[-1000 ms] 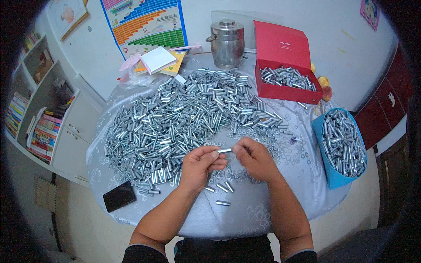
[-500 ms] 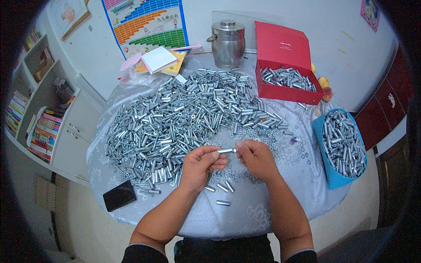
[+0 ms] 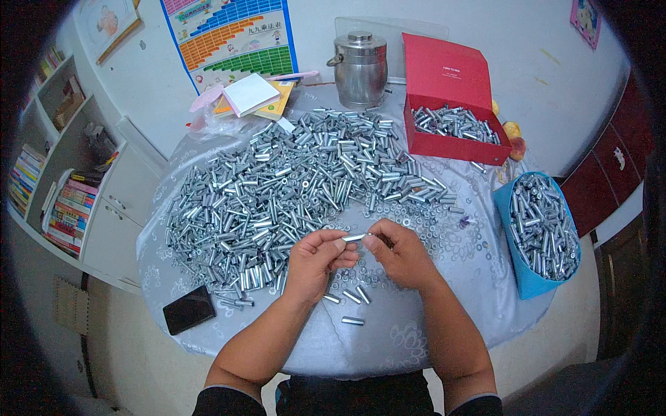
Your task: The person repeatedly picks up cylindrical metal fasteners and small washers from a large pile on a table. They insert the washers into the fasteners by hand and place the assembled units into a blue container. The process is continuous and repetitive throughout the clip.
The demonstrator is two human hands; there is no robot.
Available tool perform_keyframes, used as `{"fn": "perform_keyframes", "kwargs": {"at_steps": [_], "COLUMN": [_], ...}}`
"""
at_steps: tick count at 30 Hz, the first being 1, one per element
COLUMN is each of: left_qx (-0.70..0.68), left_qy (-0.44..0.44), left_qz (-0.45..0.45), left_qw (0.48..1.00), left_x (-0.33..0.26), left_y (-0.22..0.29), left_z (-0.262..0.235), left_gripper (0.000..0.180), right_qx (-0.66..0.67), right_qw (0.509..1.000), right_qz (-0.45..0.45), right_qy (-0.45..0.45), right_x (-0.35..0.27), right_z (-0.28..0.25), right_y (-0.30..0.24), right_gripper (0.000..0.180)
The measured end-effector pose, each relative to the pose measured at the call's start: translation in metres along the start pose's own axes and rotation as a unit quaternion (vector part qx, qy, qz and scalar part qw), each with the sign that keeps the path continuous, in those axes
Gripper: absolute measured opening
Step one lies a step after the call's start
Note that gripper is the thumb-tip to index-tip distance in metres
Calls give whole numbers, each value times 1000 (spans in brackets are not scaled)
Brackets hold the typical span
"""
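Observation:
Over the middle of the table, my left hand pinches a silver metal sleeve between thumb and fingers. Its right end lies in the fingertips of my right hand, which cover whatever sits there. Behind and left of my hands spreads a big heap of metal sleeves. Many small washers are scattered around and beneath my right hand. Several loose sleeves lie nearer to me, one loose sleeve closest to the table's front edge.
A red box of metal parts stands at the back right, a blue fabric bin full of them at the right. A black phone lies front left. A steel canister and a white notepad are at the back of the cloth-covered table.
My right hand has shifted slightly left, and its fingertips now close over the sleeve's right end, where a small ring-like piece showed before. My left hand has stayed in place.

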State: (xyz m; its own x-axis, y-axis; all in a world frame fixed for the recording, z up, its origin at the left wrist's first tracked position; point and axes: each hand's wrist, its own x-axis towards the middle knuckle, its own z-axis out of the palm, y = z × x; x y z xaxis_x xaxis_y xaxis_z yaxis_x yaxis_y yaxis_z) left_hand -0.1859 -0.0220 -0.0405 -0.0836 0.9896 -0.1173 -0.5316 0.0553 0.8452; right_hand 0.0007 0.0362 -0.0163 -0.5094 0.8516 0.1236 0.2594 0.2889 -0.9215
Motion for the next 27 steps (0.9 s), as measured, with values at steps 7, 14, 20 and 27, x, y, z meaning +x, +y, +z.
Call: {"fn": "perform_keyframes", "kwargs": {"at_steps": [7, 14, 20, 27], "left_qx": [-19, 5, 12, 40], "left_qy": [-7, 5, 5, 10], "left_qz": [-18, -2, 1, 7], "left_qw": [1000, 1000, 1000, 999], "left_x": [0, 0, 0, -1], "left_y": [0, 0, 1, -1], "left_z": [0, 0, 0, 2], "left_gripper": [17, 17, 17, 16], "right_qx": [-17, 25, 44, 40], "right_qw": [993, 999, 997, 996], "right_qz": [-107, 0, 53, 52], "right_qy": [49, 32, 32, 55], "right_x": [1, 1, 1, 2], "right_z": [3, 3, 4, 4], "right_y": [0, 8, 10, 4], "right_gripper": [19, 19, 25, 26]}}
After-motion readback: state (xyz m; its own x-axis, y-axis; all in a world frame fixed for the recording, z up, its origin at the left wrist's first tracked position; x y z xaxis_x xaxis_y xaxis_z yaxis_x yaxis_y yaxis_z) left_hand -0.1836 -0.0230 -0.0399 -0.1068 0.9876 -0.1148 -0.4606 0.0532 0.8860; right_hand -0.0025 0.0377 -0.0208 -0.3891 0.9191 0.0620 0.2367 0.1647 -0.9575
